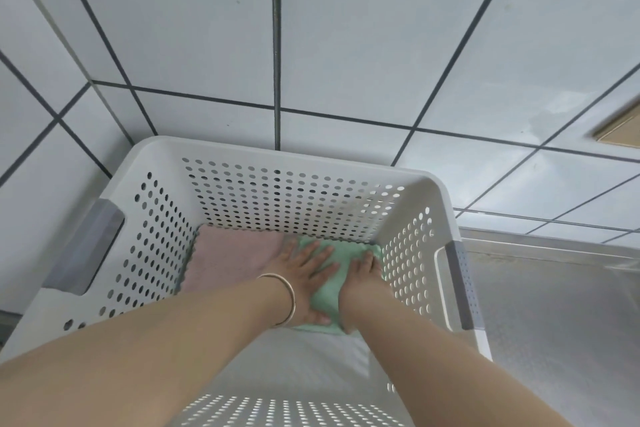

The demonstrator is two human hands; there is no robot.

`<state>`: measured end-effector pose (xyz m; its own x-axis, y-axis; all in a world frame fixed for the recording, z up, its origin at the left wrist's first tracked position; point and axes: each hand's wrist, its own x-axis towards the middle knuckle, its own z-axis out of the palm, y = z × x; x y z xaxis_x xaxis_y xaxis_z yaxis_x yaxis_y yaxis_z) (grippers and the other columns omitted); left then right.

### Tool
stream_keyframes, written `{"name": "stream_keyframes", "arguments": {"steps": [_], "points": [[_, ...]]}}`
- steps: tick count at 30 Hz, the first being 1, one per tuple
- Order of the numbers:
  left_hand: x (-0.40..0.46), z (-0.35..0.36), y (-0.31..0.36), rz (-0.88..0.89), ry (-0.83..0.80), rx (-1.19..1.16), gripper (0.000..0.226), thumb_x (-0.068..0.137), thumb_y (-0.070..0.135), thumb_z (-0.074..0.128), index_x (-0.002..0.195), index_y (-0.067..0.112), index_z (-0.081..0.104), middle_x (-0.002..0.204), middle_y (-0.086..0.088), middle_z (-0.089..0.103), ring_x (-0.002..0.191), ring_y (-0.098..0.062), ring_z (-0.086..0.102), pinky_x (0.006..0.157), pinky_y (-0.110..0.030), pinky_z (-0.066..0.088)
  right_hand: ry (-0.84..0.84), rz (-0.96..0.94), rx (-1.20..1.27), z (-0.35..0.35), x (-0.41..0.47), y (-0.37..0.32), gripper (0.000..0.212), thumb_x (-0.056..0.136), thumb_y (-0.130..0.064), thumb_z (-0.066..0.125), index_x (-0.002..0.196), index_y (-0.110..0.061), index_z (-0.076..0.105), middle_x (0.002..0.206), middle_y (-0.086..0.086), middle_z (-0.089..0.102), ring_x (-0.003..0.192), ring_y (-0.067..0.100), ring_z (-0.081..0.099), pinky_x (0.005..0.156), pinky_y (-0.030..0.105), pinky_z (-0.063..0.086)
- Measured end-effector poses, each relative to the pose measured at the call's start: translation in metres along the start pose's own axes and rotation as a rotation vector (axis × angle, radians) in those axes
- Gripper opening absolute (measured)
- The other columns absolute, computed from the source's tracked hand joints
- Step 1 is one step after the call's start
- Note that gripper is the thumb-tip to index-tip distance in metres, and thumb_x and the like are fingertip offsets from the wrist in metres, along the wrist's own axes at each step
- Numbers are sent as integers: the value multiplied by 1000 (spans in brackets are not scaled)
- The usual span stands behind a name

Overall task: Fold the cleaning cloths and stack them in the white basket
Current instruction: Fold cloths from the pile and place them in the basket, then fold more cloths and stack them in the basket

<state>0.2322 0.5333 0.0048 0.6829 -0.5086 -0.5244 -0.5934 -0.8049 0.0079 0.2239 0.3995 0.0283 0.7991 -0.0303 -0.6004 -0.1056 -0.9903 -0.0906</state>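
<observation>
Both your arms are down in the basket [398, 184]. Your left hand [304, 274] lies flat, fingers spread, pressing the green cloth [325, 295]; your right hand [362, 274] rests on it too, probably flat, hard to say. A pink cloth [228, 260] sits folded just beside it. So two in; I can't see any left outside.

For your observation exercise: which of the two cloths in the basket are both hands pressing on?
The green cloth, at the basket's right; the pink cloth lies beside it, untouched.
</observation>
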Motion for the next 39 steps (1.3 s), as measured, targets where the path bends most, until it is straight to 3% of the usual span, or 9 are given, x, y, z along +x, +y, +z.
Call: {"name": "stream_keyframes", "arguments": {"steps": [7,9,11,13,16,20,23,27,39], "points": [[3,9,2,-17,-17,-31,89,86,70,29,145,25,-20,150,-1,-34,137,-22,-32,113,-48,-10,-11,12,15,3,0,0,72,95,-24,44,148,-1,0,155,16,-9,143,34,-1,116,44,11],[0,-3,4,-54,-49,-4,90,85,68,33,146,25,-17,152,-1,-29,139,-23,-27,112,-51,-11,-50,-24,-53,-7,-3,-6,69,95,-23,44,147,0,6,154,18,4,142,34,12,113,30,23],[-8,-36,11,-126,-60,-76,87,85,57,46,149,22,-2,157,-2,-8,144,-24,-9,115,-48,1,-122,-99,-34,-33,-7,-19,59,95,-18,46,145,-1,20,148,17,27,136,31,30,97,14,39],[-23,-76,16,-227,-10,-302,60,86,40,51,139,17,35,144,-6,37,132,-24,34,108,-38,31,-60,-125,-45,-73,-25,-39,47,94,-13,48,139,-6,38,138,12,44,127,30,43,94,29,42],[-58,-129,20,-213,212,-349,15,85,27,43,89,22,56,90,3,63,85,-20,55,77,-29,46,161,-245,-103,-124,-74,-40,35,92,-8,45,126,-8,52,127,9,53,116,27,53,77,30,42],[-104,-174,34,-152,674,-341,12,70,25,41,65,26,52,71,6,62,74,-26,59,63,-32,47,581,-377,139,-148,-144,-3,10,92,-19,45,100,-14,48,102,7,61,87,28,55,61,29,29],[-134,-199,86,12,990,-300,26,62,12,46,80,30,53,59,14,51,52,-22,51,48,-18,33,986,-489,341,-138,-185,36,9,86,-19,51,89,-11,47,82,2,61,63,26,47,47,27,23],[-143,-194,174,136,1085,-298,29,64,24,36,90,28,47,68,2,61,49,-25,58,52,-8,25,1304,-519,498,-101,-227,106,16,74,-18,51,83,-10,61,66,-2,59,54,21,53,40,23,36],[9,-109,448,297,737,-380,30,56,17,61,82,27,52,61,8,63,51,-18,61,38,-21,37,936,-104,440,47,-241,406,13,73,-32,48,74,-22,55,64,-6,60,55,19,59,44,18,30]]}}
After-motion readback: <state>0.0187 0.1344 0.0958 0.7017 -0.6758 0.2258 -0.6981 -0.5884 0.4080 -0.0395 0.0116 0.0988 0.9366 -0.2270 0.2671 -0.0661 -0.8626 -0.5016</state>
